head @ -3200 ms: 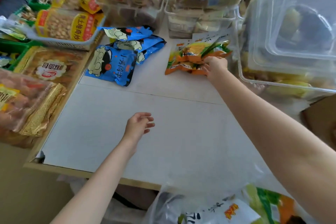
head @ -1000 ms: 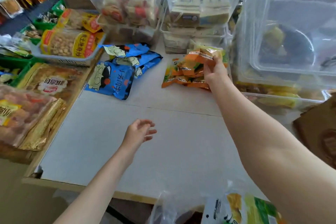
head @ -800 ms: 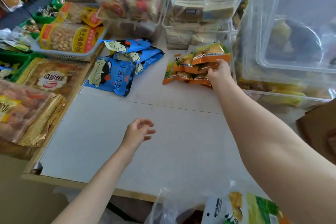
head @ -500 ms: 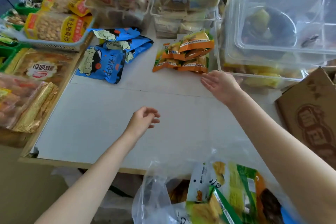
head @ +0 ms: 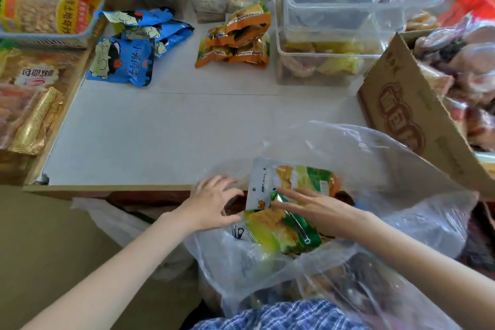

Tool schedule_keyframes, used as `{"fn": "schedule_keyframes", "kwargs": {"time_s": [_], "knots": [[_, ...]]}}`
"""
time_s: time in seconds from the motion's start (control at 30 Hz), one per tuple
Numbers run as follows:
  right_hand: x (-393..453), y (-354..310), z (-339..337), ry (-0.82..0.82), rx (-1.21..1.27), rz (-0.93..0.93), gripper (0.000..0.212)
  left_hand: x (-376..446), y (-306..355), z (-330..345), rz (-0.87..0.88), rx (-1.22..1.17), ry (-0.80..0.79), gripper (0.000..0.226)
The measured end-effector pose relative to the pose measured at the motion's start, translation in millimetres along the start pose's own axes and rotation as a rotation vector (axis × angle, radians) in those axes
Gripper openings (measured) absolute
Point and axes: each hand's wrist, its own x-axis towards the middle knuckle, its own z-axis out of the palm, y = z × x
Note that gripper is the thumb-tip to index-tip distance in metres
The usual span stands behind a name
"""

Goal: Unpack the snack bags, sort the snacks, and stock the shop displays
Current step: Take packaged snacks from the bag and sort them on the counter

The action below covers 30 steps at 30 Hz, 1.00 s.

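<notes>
Unpacking is the step in hand: both hands are down at the mouth of the clear plastic bag point(head: 361, 169) that hangs off the near edge of the tabletop point(head: 174, 128). The left hand point(head: 211, 203), fingers spread and loosely curved, sits at the bag's rim; whether it pinches the film I cannot tell. The right hand point(head: 313, 209) lies flat with straight fingers on the green and yellow snack packs point(head: 284, 230) inside the bag, gripping nothing yet. Already sorted on the tabletop are a pile of orange packs point(head: 235, 37) beside the clear bins point(head: 329, 35) and, well apart to the left, a pile of blue packs point(head: 128, 53). Next, I judge, the right hand must close on a green pack and lift it clear of the film while the left keeps the mouth open.
</notes>
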Motion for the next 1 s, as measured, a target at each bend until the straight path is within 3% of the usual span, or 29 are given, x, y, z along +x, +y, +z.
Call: {"fn": "schedule_keyframes", "kwargs": {"time_s": [0.17,0.3,0.4,0.5,0.7,0.77,0.83,0.9,1.0], "knots": [[29.1,-21.6,-10.9,-0.118,0.387,0.068,0.077,-8.4,-9.7,4.9,-0.114,0.065,-0.001,0.059],[47.5,-35.5,-12.7,-0.159,0.159,0.129,0.090,-20.4,-15.1,10.4,-0.137,0.047,-0.002,0.059],[37.3,-38.4,-18.4,-0.166,0.117,0.156,0.071,-28.6,-17.9,12.6,-0.160,0.043,0.055,0.053],[9.2,-27.8,-38.2,-0.070,0.132,0.203,0.061,-30.6,-19.3,16.6,-0.221,-0.007,0.203,0.050],[-40.1,10.4,-112.7,0.362,0.118,0.292,0.050,-13.7,-19.4,14.7,-0.319,-0.209,0.534,0.033],[-42.9,21.6,-138.6,0.516,0.262,0.297,0.049,-6.6,-24.8,5.2,-0.391,-0.374,0.522,0.045],[-29.4,31.5,-156.1,0.655,0.486,0.322,0.046,0.4,-32.8,-2.2,-0.443,-0.645,0.260,0.071],[-0.6,38.3,-163.7,0.724,0.823,0.348,0.041,11.2,-43.0,-4.6,-0.383,-0.644,0.118,0.083],[59.0,38.6,-165.6,0.741,1.383,0.358,0.034,28.6,-56.1,-15.5,-0.333,-0.579,0.076,0.078]]}}
